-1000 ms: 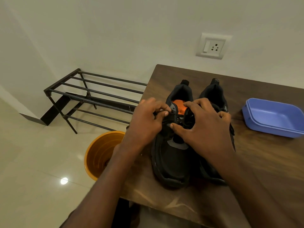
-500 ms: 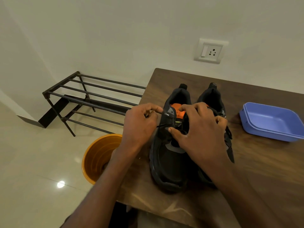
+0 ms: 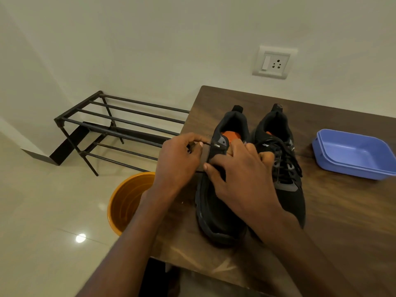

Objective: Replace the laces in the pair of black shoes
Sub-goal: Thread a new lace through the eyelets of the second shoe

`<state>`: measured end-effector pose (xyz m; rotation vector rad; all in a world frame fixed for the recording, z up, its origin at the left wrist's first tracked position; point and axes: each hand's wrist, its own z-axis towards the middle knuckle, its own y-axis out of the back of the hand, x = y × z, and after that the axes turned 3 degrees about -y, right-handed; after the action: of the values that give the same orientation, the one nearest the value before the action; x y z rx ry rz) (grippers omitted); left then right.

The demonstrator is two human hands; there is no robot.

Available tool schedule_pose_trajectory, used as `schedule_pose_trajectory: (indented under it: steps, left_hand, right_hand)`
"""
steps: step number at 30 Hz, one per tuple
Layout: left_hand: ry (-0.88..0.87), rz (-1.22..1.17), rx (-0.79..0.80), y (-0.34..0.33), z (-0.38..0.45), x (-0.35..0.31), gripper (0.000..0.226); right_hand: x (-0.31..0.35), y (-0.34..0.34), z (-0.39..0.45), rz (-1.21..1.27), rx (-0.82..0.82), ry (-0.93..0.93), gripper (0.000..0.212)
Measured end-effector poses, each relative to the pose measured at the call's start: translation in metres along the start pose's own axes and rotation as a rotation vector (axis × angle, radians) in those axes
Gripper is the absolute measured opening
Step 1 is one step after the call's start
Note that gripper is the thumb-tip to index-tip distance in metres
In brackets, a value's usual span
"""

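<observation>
On the wooden table (image 3: 342, 211), seen from the head, the left hand (image 3: 175, 163) pinches the lace (image 3: 206, 143) sideways out of the left shoe (image 3: 216, 211); the right hand (image 3: 242, 179) grips that shoe's upper (likely steadying it). The right shoe (image 3: 285, 168) stays laced.

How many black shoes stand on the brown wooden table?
2. The left black shoe stands near the table's left edge, under both hands; the left hand pinches its black lace. The right black shoe, still laced, stands beside it.
</observation>
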<state>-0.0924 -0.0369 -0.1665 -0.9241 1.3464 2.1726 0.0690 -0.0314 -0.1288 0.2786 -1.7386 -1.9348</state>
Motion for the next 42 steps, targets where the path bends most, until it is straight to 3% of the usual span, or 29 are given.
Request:
schedule_pose_trajectory:
  steps: [3,7,9,12,14,17,19,22,27,30,32,34,39,42]
  left_hand:
    - [0.025,0.044,-0.009,0.000,0.000,-0.001,0.014]
    - [0.102,0.191,-0.007,0.005,-0.003,-0.009,0.011]
    - [0.131,0.257,-0.004,0.008,-0.005,-0.014,0.013]
    - [0.074,0.277,-0.075,0.008,-0.005,-0.019,0.014]
    - [-0.062,0.046,-0.132,0.008,-0.003,-0.024,0.021]
    - [-0.178,-0.387,-0.061,0.010,-0.003,-0.048,0.026]
    - [-0.208,-0.523,0.027,0.009,-0.004,-0.064,0.030]
    - [-0.204,-0.549,0.169,0.004,-0.009,-0.081,0.034]
    - [-0.147,-0.121,0.112,0.004,-0.008,-0.062,0.016]
    - [-0.169,0.093,0.116,0.007,-0.008,-0.049,0.012]
    - [-0.255,-0.024,0.113,0.006,-0.009,-0.052,0.031]
    - [-0.261,-0.215,0.153,0.006,-0.010,-0.062,0.036]
    - [-0.176,-0.271,0.137,0.003,-0.010,-0.056,0.015]
    - [-0.175,-0.224,0.095,0.003,-0.009,-0.052,0.016]
  right_hand:
    - [-0.001,0.006,0.000,-0.002,-0.079,-0.037,0.030]
    - [-0.006,0.010,0.000,0.169,-0.041,-0.102,0.019]
    - [-0.012,0.013,0.000,0.464,0.001,-0.176,0.027]
    - [-0.024,0.030,0.001,1.062,0.125,-0.376,0.023]
    - [-0.035,0.045,0.000,1.408,0.175,-0.428,0.016]
    - [-0.055,0.063,0.001,1.732,0.159,-0.351,0.017]
    - [-0.064,0.070,0.001,1.724,0.152,-0.258,0.019]
    - [-0.077,0.073,-0.001,1.484,0.143,-0.140,0.023]
    - [-0.100,0.057,0.002,1.198,-0.186,-0.396,0.012]
    - [-0.098,0.045,0.005,1.012,-0.221,-0.349,0.013]
    - [-0.085,0.043,0.006,0.872,-0.104,-0.162,0.017]
    - [-0.071,0.041,0.006,0.869,-0.039,-0.014,0.017]
    - [-0.066,0.036,0.009,0.924,-0.299,-0.182,0.013]
    - [-0.061,0.031,0.009,0.858,-0.296,-0.152,0.019]
